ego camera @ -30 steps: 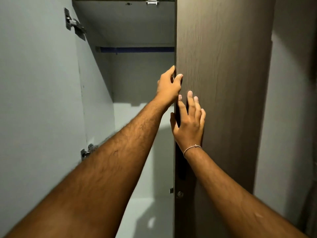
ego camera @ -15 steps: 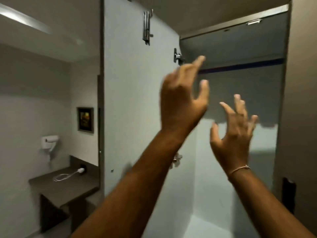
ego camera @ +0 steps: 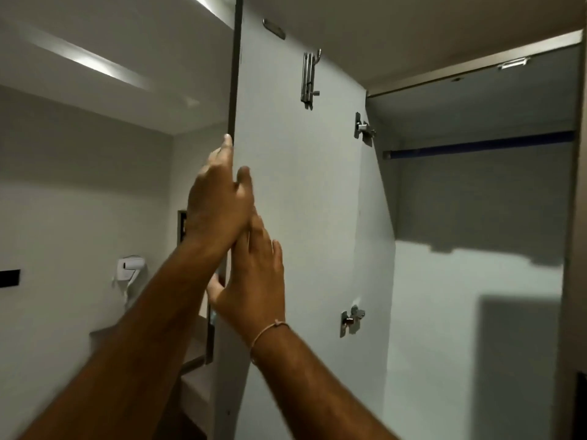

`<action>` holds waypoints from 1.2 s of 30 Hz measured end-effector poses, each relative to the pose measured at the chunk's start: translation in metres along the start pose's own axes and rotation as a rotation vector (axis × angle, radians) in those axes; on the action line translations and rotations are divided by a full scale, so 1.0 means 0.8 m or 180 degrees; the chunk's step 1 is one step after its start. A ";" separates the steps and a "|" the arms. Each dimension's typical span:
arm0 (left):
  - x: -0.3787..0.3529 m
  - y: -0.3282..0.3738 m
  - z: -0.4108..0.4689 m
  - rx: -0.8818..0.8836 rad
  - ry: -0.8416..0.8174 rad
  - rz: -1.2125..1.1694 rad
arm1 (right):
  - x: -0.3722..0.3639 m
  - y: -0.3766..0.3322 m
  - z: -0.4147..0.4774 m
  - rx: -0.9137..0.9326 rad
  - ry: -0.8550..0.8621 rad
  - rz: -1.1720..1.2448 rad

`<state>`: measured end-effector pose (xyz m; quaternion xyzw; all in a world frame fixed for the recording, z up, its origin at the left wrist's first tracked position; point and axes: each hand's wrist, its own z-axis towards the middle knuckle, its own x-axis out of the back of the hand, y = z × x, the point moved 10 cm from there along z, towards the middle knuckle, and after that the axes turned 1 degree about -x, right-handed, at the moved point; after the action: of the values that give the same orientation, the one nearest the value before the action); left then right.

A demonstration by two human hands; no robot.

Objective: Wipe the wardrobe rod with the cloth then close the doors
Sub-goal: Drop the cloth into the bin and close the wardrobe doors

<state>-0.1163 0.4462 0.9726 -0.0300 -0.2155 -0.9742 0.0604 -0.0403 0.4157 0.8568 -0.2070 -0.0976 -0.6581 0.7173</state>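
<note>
- Left door (ego camera: 301, 201) swung wide open, pale inner face toward the camera, dark free edge running top to bottom just left of centre
- Left hand (ego camera: 219, 201) up at that free edge, fingers wrapped round to the outer side, thumb on the inner face: clasped on the door edge
- Right hand (ego camera: 254, 281) just below and partly behind the left hand, fingers stretched flat against the inner face, thumb hooked round the edge; string bracelet (ego camera: 270, 331) at the wrist
- Latch bolt (ego camera: 308, 81) upright near the door's top, two hinges (ego camera: 363, 130) along the hinged side, upper and lower
- Wardrobe rod (ego camera: 476, 147) high inside the cabinet, long axis level, spanning from the left inner wall toward the right, dark blue along most of its length
- Cabinet interior below the rod open and bare-walled, with free room between door and cabinet front
- Right door (ego camera: 575, 281) only a strip at the right frame edge
- Wall hairdryer (ego camera: 130, 271) well left of the door's edge
- Cloth not in view
</note>
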 end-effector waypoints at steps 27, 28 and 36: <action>-0.186 0.292 -0.125 -0.1088 -0.0396 -0.1920 | 0.359 0.186 -0.148 -0.1252 0.1379 -0.0502; -0.204 0.303 -0.131 -0.1083 -0.0452 -0.1811 | 0.370 0.201 -0.149 -0.1385 0.1339 -0.0587; -0.301 0.358 -0.155 -0.1338 -0.0516 -0.1046 | 0.419 0.282 -0.147 -0.1574 0.0896 -0.2642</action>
<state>0.1558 0.1617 0.9593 -0.0844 -0.0148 -0.9886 -0.1234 0.2048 0.0738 0.8519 -0.2237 0.0849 -0.9129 0.3307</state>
